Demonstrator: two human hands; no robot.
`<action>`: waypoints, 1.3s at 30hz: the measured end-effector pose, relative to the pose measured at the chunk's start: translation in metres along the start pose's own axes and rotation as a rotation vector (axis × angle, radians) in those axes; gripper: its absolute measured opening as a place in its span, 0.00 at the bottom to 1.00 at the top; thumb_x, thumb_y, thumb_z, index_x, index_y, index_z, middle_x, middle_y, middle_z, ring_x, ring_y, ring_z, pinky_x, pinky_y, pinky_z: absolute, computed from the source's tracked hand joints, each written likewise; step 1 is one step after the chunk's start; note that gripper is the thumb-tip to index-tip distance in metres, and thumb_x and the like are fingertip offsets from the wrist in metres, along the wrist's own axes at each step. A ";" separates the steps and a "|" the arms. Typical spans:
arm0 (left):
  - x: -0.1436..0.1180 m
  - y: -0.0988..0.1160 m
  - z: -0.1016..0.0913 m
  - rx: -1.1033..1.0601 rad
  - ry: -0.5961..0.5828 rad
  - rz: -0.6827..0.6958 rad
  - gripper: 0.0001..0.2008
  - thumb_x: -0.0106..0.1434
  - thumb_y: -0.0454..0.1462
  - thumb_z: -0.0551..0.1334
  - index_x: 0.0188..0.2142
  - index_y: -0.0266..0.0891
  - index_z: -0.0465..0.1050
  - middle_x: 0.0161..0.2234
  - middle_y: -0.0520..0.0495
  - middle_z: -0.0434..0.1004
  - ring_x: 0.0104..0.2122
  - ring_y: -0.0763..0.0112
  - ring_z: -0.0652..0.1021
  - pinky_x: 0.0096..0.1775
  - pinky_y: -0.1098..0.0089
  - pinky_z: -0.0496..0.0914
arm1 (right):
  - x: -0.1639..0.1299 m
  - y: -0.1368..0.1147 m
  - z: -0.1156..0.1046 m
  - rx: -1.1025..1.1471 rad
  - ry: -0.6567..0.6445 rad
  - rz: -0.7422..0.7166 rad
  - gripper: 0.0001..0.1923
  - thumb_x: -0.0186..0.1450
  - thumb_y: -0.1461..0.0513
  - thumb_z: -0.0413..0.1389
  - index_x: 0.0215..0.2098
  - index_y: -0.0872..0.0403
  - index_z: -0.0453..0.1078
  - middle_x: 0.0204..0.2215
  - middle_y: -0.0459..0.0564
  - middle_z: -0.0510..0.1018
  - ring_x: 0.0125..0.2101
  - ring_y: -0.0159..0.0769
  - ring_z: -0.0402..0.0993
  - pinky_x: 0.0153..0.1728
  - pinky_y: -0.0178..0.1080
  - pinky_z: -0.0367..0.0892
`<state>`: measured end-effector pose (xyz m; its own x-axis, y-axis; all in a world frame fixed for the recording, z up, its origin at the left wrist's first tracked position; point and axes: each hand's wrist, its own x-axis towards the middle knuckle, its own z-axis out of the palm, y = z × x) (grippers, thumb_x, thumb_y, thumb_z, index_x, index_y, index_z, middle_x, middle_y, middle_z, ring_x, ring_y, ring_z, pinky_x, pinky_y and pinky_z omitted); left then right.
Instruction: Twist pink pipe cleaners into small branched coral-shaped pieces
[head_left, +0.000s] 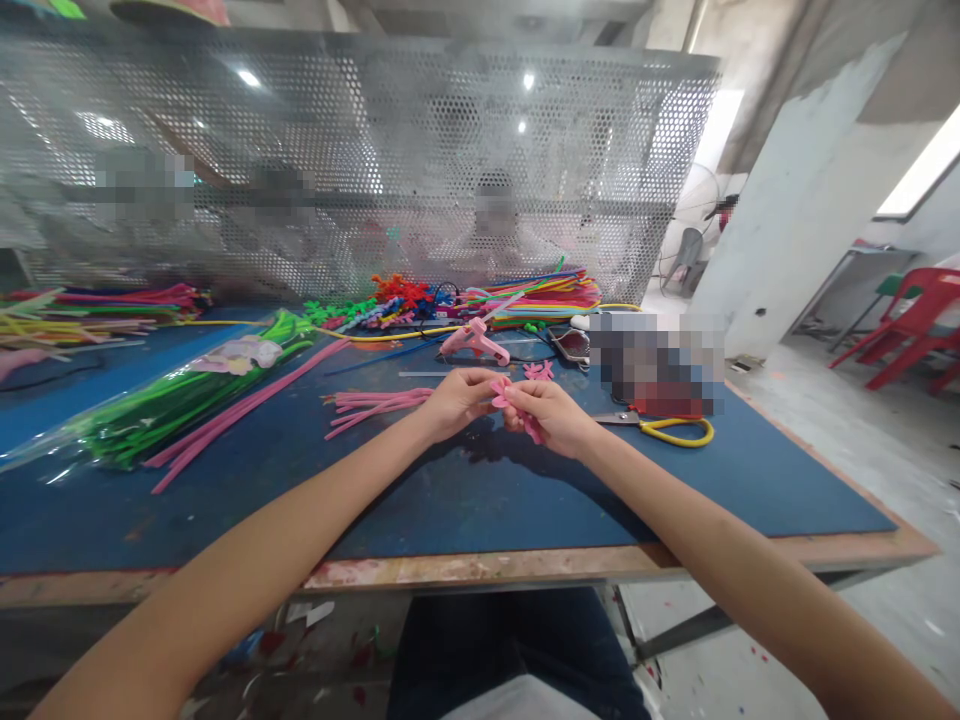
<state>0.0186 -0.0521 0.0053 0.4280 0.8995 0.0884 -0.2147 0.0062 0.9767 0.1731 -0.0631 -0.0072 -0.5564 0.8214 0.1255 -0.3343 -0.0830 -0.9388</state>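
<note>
Both hands meet above the middle of the blue table, fingers pinched together. Between them is a pink pipe-cleaner flower point(499, 391), partly hidden by the fingers. My left hand point(459, 402) grips it from the left, my right hand point(553, 412) from the right, with more pink showing under the right fingers. Just behind the hands lies another pink flower shape point(538, 371). A pink hot glue gun point(474, 343) rests further back. Pink pipe cleaners point(375, 403) lie beside my left wrist, and scissors with yellow handles point(679, 431) are to the right of my right hand.
A plastic bag of green pipe cleaners point(187, 400) and long pink stems point(247, 420) lie at left. Colourful bundles point(532, 297) line the back, before a perforated metal screen point(420, 150) with people behind it. A yellow cable point(390, 336) crosses the table. Red chairs point(911, 320) stand at right.
</note>
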 end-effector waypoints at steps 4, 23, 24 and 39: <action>-0.001 -0.001 0.005 -0.029 0.002 0.036 0.15 0.45 0.43 0.70 0.25 0.34 0.72 0.18 0.50 0.72 0.20 0.69 0.74 0.30 0.64 0.69 | 0.001 0.000 0.001 0.022 0.017 0.000 0.15 0.50 0.54 0.62 0.24 0.58 0.69 0.15 0.40 0.68 0.17 0.22 0.62 0.22 0.29 0.59; 0.002 0.008 0.002 0.378 0.279 0.134 0.15 0.46 0.45 0.68 0.27 0.35 0.75 0.24 0.50 0.74 0.24 0.74 0.71 0.30 0.73 0.65 | 0.005 -0.001 -0.013 -0.591 0.358 -0.272 0.14 0.54 0.54 0.56 0.24 0.57 0.72 0.15 0.42 0.65 0.17 0.26 0.56 0.20 0.32 0.52; 0.002 0.008 0.003 0.409 0.279 0.136 0.14 0.46 0.45 0.67 0.27 0.35 0.75 0.23 0.50 0.74 0.24 0.75 0.71 0.30 0.73 0.65 | 0.005 0.000 -0.013 -0.636 0.366 -0.297 0.14 0.55 0.54 0.55 0.24 0.57 0.72 0.16 0.43 0.66 0.18 0.26 0.57 0.20 0.32 0.53; -0.002 0.006 0.007 0.464 0.233 0.132 0.15 0.48 0.46 0.66 0.29 0.35 0.75 0.24 0.50 0.74 0.24 0.74 0.72 0.28 0.74 0.69 | -0.001 -0.002 -0.008 -0.895 0.387 -0.470 0.12 0.59 0.59 0.51 0.29 0.57 0.74 0.23 0.48 0.76 0.23 0.31 0.65 0.24 0.33 0.57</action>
<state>0.0227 -0.0569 0.0127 0.2063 0.9530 0.2217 0.1801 -0.2597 0.9488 0.1809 -0.0591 -0.0079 -0.1866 0.7988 0.5720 0.3128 0.6002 -0.7362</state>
